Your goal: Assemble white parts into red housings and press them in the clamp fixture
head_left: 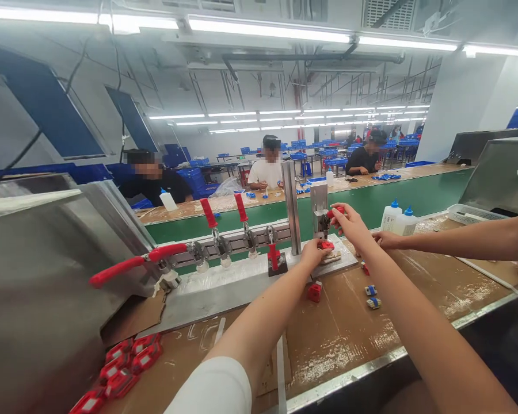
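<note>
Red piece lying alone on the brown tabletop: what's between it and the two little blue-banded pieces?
Seen from the head camera, only bare, shiny tabletop separates the red piece from the blue-banded pieces.

2 white btls w/ blue caps (403, 224) on the near desk (427, 282), R side, nr a clear plastic basket (470, 214). Another person's forearm (457, 238) reaches in from R. Green belt (440, 188) runs btwn near desk & far desk (228, 202). At far desk: person in white top (259, 171), mid; 2 ppl in black, one at L (172, 185), one at R (357, 162) nr small blue pcs (386, 177). White btl w/ blue cap (168, 200) stands tilted, far desk L. Bkgd: blue crates (192, 177), white pillar (461, 103), ceiling lights (270, 29) o/head.
</note>
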`<state>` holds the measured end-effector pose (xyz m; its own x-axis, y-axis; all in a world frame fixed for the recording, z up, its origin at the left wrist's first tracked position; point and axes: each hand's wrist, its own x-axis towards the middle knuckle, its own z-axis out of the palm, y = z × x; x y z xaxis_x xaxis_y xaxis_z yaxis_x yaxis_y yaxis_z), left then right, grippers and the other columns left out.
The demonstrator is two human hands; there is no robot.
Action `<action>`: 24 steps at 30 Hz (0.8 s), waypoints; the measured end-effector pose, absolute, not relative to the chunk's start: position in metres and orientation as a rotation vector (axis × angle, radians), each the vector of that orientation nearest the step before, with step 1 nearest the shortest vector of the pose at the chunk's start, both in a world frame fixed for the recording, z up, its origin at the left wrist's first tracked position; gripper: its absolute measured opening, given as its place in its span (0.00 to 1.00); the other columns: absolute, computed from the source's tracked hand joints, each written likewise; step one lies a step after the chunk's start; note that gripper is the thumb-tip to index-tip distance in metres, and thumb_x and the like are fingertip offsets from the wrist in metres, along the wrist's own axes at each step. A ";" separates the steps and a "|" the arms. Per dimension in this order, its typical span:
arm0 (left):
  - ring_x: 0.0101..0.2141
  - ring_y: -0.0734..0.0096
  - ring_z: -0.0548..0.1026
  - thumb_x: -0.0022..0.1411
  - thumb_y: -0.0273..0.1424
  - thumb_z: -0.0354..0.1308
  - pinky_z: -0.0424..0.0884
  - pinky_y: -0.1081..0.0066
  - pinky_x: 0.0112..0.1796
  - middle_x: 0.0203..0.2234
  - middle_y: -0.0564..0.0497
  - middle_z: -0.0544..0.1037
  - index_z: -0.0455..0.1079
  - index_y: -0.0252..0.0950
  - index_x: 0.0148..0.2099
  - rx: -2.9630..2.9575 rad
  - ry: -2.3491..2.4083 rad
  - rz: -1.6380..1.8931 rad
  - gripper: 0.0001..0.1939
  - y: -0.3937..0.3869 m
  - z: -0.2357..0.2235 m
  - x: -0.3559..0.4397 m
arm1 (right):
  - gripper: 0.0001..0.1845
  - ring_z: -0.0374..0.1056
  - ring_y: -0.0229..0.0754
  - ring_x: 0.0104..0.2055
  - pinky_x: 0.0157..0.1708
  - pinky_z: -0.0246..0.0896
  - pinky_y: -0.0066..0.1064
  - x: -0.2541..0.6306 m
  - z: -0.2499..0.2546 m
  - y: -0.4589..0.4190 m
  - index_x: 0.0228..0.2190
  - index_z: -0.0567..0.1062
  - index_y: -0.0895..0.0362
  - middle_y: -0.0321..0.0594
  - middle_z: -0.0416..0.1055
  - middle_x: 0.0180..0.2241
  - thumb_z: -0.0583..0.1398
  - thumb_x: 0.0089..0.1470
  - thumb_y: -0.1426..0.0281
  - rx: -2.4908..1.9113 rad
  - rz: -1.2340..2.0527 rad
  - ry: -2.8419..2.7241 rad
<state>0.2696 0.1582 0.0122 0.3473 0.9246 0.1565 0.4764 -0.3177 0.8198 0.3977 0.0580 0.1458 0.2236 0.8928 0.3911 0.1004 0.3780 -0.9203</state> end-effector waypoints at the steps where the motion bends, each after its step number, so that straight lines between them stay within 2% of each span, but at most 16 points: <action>1: 0.38 0.64 0.79 0.55 0.34 0.72 0.71 0.69 0.41 0.40 0.43 0.83 0.77 0.32 0.49 1.913 1.226 0.855 0.21 0.160 0.010 0.270 | 0.29 0.65 0.39 0.27 0.21 0.58 0.26 0.398 0.141 0.056 0.44 0.73 0.54 0.34 0.71 0.25 0.65 0.50 0.45 -1.051 0.717 -1.225; 9: 0.37 0.66 0.79 0.54 0.39 0.73 0.70 0.71 0.39 0.37 0.47 0.83 0.77 0.34 0.46 1.875 1.250 0.909 0.20 0.171 0.004 0.273 | 0.28 0.59 0.36 0.22 0.20 0.54 0.26 0.395 0.094 0.045 0.36 0.69 0.53 0.30 0.66 0.23 0.65 0.48 0.42 -1.034 0.809 -1.174; 14: 0.38 0.65 0.78 0.55 0.37 0.73 0.70 0.70 0.40 0.38 0.47 0.83 0.78 0.35 0.45 1.892 1.259 0.918 0.18 0.171 0.007 0.273 | 0.24 0.58 0.37 0.24 0.22 0.55 0.27 0.394 0.080 0.044 0.38 0.70 0.52 0.30 0.64 0.24 0.62 0.54 0.45 -0.989 0.783 -1.186; 20: 0.38 0.64 0.78 0.55 0.41 0.72 0.70 0.70 0.40 0.39 0.45 0.83 0.78 0.34 0.47 1.915 1.268 0.904 0.21 0.172 0.009 0.272 | 0.19 0.57 0.39 0.24 0.23 0.54 0.29 0.398 0.060 0.045 0.43 0.69 0.51 0.30 0.61 0.25 0.56 0.61 0.50 -1.071 0.728 -1.321; 24: 0.39 0.64 0.78 0.56 0.41 0.72 0.69 0.70 0.40 0.39 0.45 0.83 0.78 0.34 0.48 1.939 1.283 0.870 0.22 0.173 0.009 0.272 | 0.18 0.61 0.43 0.28 0.30 0.58 0.33 0.400 0.045 0.043 0.46 0.70 0.52 0.34 0.62 0.27 0.50 0.66 0.54 -1.196 0.556 -1.545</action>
<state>0.2719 0.1726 0.0095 0.3022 0.9373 0.1736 0.5082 -0.3125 0.8026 0.4001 0.0428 0.0449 0.0566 0.8918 0.4489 0.4014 0.3914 -0.8281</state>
